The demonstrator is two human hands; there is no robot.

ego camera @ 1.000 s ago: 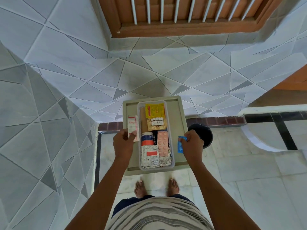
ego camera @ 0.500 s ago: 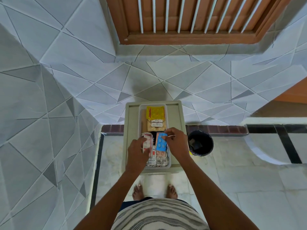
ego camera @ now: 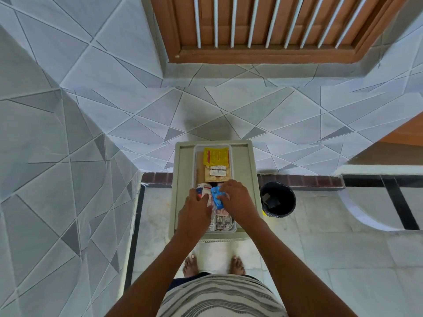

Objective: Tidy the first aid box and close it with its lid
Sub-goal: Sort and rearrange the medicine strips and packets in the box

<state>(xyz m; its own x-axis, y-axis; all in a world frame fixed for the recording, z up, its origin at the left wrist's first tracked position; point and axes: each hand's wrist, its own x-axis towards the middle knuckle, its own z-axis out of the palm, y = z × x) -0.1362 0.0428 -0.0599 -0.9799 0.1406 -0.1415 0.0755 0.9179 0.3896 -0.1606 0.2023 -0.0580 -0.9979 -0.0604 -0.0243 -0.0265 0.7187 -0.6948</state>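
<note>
Over the box's middle, the right hand (ego camera: 237,200) pinches a blue blister strip (ego camera: 217,197) and the left hand (ego camera: 194,213) grips a white carton (ego camera: 204,192), pressing both in. These packs look light and thin, the foil crushable, best held by edges. The box (ego camera: 230,156) sits on a grey tray (ego camera: 250,179); I see no lid.

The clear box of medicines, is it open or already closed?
Open. The clear box has no lid on; the yellow sachet and strips show uncovered, and both hands reach inside.

box (ego camera: 230,165) on table (ego camera: 251,179) | bin (ego camera: 277,199) right of table | window (ego camera: 274,26) behind
</note>
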